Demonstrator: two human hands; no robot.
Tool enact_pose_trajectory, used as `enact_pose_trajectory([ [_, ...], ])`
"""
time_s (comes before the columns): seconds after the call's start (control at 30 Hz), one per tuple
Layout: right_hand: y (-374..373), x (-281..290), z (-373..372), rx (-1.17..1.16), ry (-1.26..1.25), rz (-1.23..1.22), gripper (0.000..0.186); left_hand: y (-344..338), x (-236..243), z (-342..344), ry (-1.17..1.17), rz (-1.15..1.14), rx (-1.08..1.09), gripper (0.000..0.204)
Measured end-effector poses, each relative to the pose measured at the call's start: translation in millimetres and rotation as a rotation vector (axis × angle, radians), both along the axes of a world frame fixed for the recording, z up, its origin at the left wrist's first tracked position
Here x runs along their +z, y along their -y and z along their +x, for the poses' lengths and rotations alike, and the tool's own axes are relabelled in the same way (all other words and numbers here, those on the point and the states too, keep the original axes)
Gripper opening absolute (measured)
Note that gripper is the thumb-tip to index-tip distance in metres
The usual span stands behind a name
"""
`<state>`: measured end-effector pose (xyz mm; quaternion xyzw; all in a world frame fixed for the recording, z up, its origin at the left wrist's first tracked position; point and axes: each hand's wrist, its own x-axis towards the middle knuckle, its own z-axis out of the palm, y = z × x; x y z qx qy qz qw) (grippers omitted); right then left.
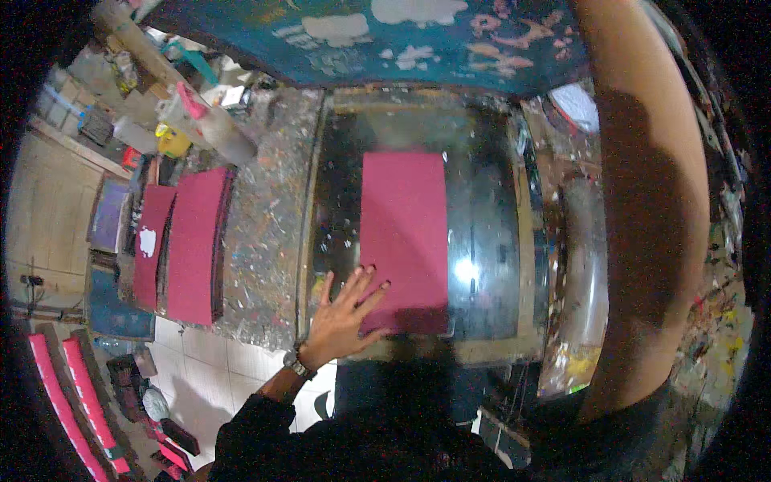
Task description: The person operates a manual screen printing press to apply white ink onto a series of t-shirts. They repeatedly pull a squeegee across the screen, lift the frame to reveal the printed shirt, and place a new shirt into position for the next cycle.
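Observation:
A dark pink rectangular sheet lies flat on a dark glossy panel set in a worn wooden frame. My left hand, a watch on its wrist, rests over the sheet's near left corner. Its fingers are spread, some on the sheet and some over the panel beside it. My right forearm reaches up along the right side, and its hand lies beyond the top edge of the picture. Above the panel's far side slopes a teal screen with pale blotchy shapes.
On the paint-spattered bench at left, a stack of dark pink sheets stands beside another sheet with a white print. A cloudy bottle sits behind them. At right lies a curved translucent piece.

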<state>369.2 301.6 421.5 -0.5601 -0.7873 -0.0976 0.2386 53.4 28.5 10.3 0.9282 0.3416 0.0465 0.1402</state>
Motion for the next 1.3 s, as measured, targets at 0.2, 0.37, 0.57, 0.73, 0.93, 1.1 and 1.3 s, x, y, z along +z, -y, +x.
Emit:
enact_pose_trajectory([
  [0.2,13.5,-1.9,-13.9,-0.165,0.003,-0.02,0.088,4.8,-0.4,-3.4,-0.048,0.031,0.026,0.084],
  [0.37,70.0,-8.9,-29.1,-0.35,-0.006,-0.006,0.09,3.8,-4.1,3.4,-0.026,0.061,0.008,0.081],
  [0.57,142.6,-69.6,-56.3,-0.298,0.081,0.131,0.073,1.7,28.0,-0.7,0.384,-0.031,0.138,0.085],
  [0.73,243.5,-212.3,-81.3,-0.119,0.123,0.433,0.049,-2.1,92.2,-4.2,1.642,-0.538,0.616,0.064],
  [0.93,274.7,-322.4,-80.1,-0.055,0.072,-0.348,0.038,33.9,-20.9,-50.7,1.27,-0.83,0.874,0.039],
  [1.1,304.9,-341.4,-84.2,-0.055,0.221,-0.576,0.029,41.0,-39.9,-50.5,1.255,-0.696,0.817,0.034],
  [1.3,199.1,-379.6,-65.9,-0.151,0.355,-0.364,0.029,44.2,-33.2,-59.5,1.166,-0.714,0.799,0.03],
])
